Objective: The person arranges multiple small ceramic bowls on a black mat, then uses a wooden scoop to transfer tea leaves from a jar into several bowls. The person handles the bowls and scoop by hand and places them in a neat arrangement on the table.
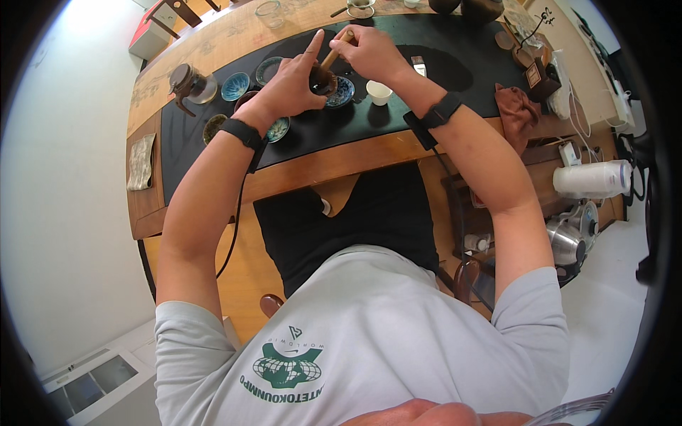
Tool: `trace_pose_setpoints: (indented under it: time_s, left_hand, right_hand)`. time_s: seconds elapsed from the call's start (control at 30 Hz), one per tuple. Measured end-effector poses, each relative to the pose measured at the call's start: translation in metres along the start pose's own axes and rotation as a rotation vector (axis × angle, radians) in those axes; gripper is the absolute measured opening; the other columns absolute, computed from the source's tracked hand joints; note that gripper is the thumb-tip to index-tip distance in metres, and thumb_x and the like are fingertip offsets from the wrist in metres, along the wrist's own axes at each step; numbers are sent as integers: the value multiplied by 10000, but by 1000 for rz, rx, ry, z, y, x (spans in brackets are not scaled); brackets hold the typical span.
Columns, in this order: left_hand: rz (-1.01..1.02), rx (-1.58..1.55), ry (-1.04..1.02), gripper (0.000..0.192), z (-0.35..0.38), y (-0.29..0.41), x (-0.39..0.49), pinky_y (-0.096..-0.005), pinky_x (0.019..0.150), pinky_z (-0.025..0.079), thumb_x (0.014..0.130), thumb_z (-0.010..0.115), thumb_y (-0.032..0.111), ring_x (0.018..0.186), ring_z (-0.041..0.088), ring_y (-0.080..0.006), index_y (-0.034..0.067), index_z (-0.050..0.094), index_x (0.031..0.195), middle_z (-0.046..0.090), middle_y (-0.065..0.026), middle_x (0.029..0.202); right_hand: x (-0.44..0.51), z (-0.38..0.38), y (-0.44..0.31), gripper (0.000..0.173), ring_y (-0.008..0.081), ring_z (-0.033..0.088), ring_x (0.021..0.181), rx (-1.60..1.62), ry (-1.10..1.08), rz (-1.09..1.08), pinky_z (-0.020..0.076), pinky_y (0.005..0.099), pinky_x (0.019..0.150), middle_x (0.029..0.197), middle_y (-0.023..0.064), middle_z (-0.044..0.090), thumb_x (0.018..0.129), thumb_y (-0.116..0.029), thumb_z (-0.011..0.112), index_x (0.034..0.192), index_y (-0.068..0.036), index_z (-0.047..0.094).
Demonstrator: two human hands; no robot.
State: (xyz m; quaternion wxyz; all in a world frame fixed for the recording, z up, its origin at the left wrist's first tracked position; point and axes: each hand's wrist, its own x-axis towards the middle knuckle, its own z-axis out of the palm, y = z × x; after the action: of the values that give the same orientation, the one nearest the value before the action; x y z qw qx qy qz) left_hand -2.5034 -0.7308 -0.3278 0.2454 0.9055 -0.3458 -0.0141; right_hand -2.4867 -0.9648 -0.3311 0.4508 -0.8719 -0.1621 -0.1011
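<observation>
My right hand (367, 48) grips a straight wooden handle (331, 56) that slants down to a small glossy dark brown vessel (322, 81). My left hand (290, 85) is at the vessel's left side, index finger pointing up and thumb reaching below it. Its other fingers are mostly hidden, so whether it bears the vessel's weight is unclear. Just behind the vessel is a blue patterned bowl or saucer (343, 93). A white cup (379, 92) stands below my right wrist, and a flat brush (419, 66) lies past it.
Left of my hands are a blue bowl (235, 86), a green-rimmed dish (268, 71) and a lidded glass pot (194, 84). A patterned cloth (141, 162) lies on the table's left edge. On the right are a brown cloth (518, 114) and a wooden box (542, 79). Dark wet patches mark the black mat (319, 141).
</observation>
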Motion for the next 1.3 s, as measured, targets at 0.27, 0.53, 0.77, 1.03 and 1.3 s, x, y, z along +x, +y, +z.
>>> trace_pose_setpoints:
  time_s: [0.27,0.53,0.77,1.03,1.3]
  left_hand:
    - [-72,-145,-117,1346,-7,4,6,-484,1134,484,749,873,202,1197,648,-505,160,-1,1772,697,-293,1291]
    - [-128,-101,-225,1325,-19,20,16,-432,1051,537,752,857,130,1167,705,-452,173,16,1775,716,-274,1265]
    - [-120,-67,-226,1330,-23,25,20,-441,1059,537,757,850,134,1097,726,-438,184,-6,1774,751,-240,1190]
    - [-167,24,-384,1315,-29,26,32,-451,947,579,763,855,202,1044,750,-439,139,10,1767,774,-262,1101]
    - [-147,-75,-367,1340,-45,33,34,-434,947,574,763,872,219,1057,744,-417,111,-15,1762,762,-253,1127]
  right_hand:
    - [-5,2,6,244,99,650,736,608,-162,265,536,263,706,788,16,697,1065,-281,706,1055,-39,739]
    - [-3,-2,9,241,94,641,727,123,0,1,497,277,652,810,21,707,1051,-270,706,1016,-33,729]
    - [-5,-10,12,247,116,672,793,496,-185,218,549,283,741,859,23,722,1080,-282,689,1043,-41,730]
    - [-7,2,18,222,97,640,755,469,-116,106,543,274,734,836,10,684,1070,-280,701,1010,-67,717]
    - [-1,-13,21,260,244,691,700,216,-12,147,536,392,668,753,120,709,967,-280,752,936,-23,733]
